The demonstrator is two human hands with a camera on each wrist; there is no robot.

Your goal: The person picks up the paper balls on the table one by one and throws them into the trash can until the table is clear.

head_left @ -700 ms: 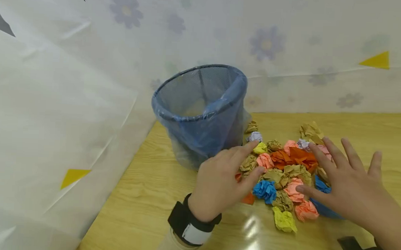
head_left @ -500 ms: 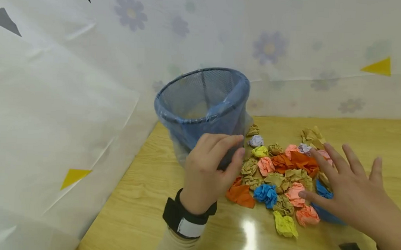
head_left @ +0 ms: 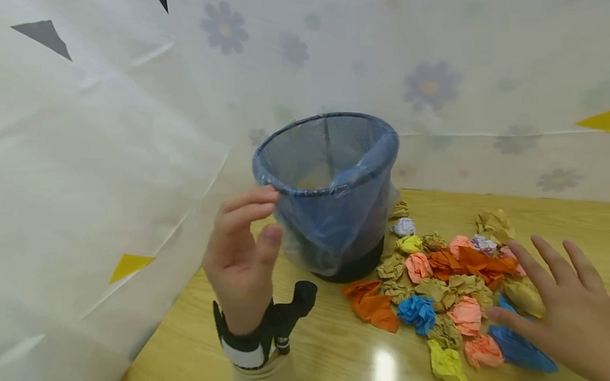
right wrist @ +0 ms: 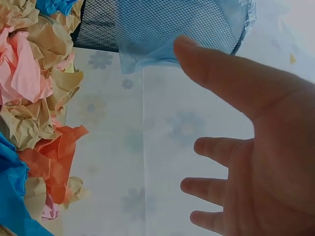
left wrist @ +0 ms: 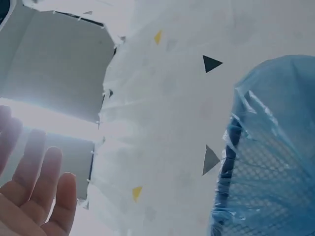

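Starting at the left, a pale flowered curtain with small triangles walls off the wooden table, and the left hand is raised beside the mesh wastebasket, its fingertips at or just short of the rim (contact is too close to call). That hand's fingers are loosely bent and hold nothing; the left wrist view likewise shows them relaxed beside the basket's blue plastic liner. The basket stands upright near the table's back left corner, and what shows of its inside looks bare of paper. Just right of its base lies the heap of crumpled paper balls in tan, orange, pink, yellow, blue and lilac, all on the tabletop. Farthest right, the right hand hovers over the heap's near edge with fingers spread wide and straight, gripping nothing. Judging by this, the clearing has hardly begun: none of the visible balls is in the basket, so the whole pile is left.
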